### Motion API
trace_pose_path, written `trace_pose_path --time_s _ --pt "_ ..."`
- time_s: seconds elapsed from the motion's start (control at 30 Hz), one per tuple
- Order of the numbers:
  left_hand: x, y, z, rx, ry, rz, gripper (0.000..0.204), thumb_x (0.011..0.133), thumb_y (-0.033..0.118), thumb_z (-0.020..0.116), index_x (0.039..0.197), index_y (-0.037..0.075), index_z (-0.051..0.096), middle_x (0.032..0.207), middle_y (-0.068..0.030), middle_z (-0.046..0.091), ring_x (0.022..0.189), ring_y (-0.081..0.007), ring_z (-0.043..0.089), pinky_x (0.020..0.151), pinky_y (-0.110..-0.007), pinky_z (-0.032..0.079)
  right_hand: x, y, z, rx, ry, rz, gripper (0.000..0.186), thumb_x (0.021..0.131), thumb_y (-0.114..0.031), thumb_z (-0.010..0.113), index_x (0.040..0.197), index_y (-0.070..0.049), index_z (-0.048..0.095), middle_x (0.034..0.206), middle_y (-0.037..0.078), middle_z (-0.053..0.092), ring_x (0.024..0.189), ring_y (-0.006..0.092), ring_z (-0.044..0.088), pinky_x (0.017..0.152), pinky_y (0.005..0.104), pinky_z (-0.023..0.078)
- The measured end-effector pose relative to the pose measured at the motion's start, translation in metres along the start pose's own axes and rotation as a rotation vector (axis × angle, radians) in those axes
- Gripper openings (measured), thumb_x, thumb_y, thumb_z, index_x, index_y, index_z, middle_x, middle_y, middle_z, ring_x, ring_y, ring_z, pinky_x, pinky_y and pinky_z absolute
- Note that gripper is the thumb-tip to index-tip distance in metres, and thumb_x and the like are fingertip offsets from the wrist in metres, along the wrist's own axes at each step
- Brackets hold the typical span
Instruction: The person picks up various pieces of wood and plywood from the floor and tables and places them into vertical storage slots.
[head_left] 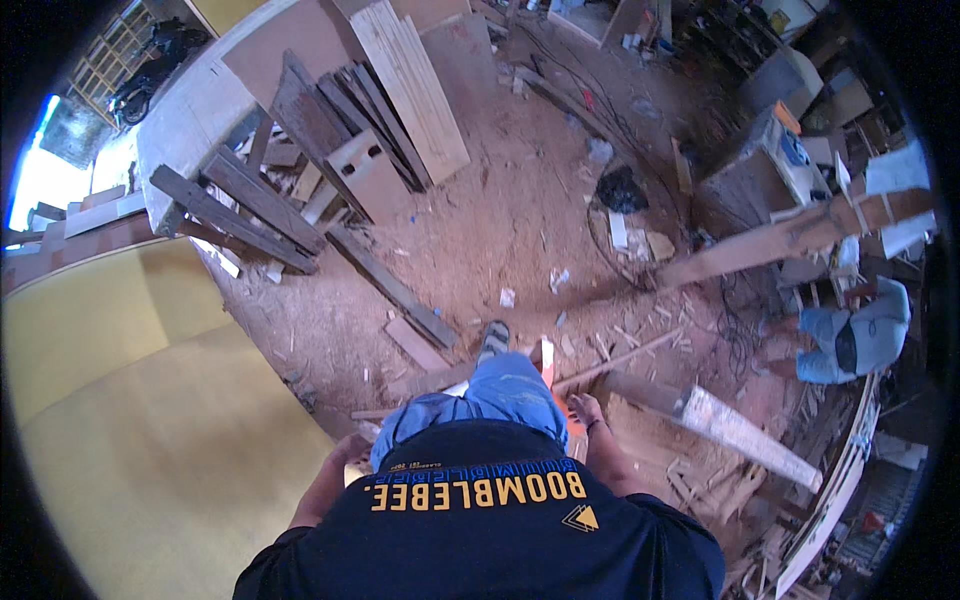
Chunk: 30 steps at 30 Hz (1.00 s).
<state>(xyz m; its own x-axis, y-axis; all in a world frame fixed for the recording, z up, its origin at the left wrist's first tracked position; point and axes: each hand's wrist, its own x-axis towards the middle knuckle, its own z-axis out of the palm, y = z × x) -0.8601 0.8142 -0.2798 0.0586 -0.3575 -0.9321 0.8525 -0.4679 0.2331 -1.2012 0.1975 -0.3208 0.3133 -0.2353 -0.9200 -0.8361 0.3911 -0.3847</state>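
My left hand point(349, 450) is at my left hip, beside a small pale edge that may be wood. My body partly hides its fingers, so its grip does not show. On the other side, my right hand point(587, 408) hangs by my right thigh with its fingers apart, holding nothing that I can see. An orange object point(576, 440) lies close under that hand, mostly covered by my body; its kind is unclear. Just ahead of it, a narrow pale wood piece point(547, 358) sticks out beside my blue trouser leg point(515, 390).
Yellow panels point(130, 400) fill the left. Boards point(410, 90) lean ahead, and a dark beam point(390, 285) lies on the dirt floor. A wooden post point(790, 235) and a thick beam point(750, 435) are at right. Another person point(860, 330) bends at far right. Scraps litter the ground.
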Motion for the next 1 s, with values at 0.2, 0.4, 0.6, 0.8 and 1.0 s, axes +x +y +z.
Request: trace_pose_path --time_s 0.2,0.4,0.6,0.8,1.0 --pt "-0.010 0.221 0.130 0.439 0.486 0.503 0.022 0.095 0.020 0.057 0.104 0.001 0.065 0.084 -0.0076 0.068 0.074 -0.0160 0.064 0.066 -0.031 0.053 0.025 -0.243 -0.060 -0.070 0.274 -0.269 0.022 0.092 -0.027 0.060 0.094 -0.006 0.065 0.075 0.005 0.063 0.059 0.0121 0.059 0.048 0.0262 0.045" --pt "0.043 0.301 0.118 0.624 0.432 0.429 0.028 0.092 0.026 0.064 0.105 0.001 0.064 0.084 -0.0088 0.071 0.072 -0.0183 0.069 0.061 -0.032 0.055 0.052 -0.406 -0.060 0.027 0.221 -0.437 0.019 0.093 -0.024 0.059 0.100 -0.006 0.063 0.077 0.004 0.063 0.056 0.0104 0.057 0.048 0.0252 0.044" --pt "0.105 0.353 0.103 0.591 0.237 0.183 0.038 0.090 0.033 0.069 0.110 0.002 0.065 0.089 -0.0105 0.072 0.073 -0.0204 0.071 0.062 -0.034 0.057 0.109 -0.435 -0.064 0.027 0.183 -0.276 0.022 0.093 -0.027 0.058 0.096 -0.005 0.063 0.072 0.004 0.062 0.053 0.0128 0.057 0.045 0.0274 0.043" --pt "0.162 0.512 0.068 0.604 0.132 0.166 0.040 0.092 0.034 0.065 0.123 0.007 0.063 0.094 -0.0111 0.071 0.084 -0.0179 0.068 0.067 -0.035 0.056 0.164 -0.459 -0.086 -0.058 0.199 0.037 0.026 0.092 -0.030 0.056 0.088 -0.007 0.066 0.085 0.008 0.068 0.061 0.0195 0.064 0.052 0.0343 0.053" --pt "0.162 0.750 0.073 0.397 0.311 0.624 0.018 0.096 0.022 0.059 0.101 0.005 0.064 0.092 -0.0044 0.067 0.080 -0.0125 0.064 0.069 -0.028 0.052 0.241 -0.634 -0.089 -0.260 0.260 -0.124 0.025 0.094 -0.028 0.055 0.087 -0.007 0.065 0.073 0.004 0.064 0.056 0.0180 0.060 0.050 0.0315 0.052"
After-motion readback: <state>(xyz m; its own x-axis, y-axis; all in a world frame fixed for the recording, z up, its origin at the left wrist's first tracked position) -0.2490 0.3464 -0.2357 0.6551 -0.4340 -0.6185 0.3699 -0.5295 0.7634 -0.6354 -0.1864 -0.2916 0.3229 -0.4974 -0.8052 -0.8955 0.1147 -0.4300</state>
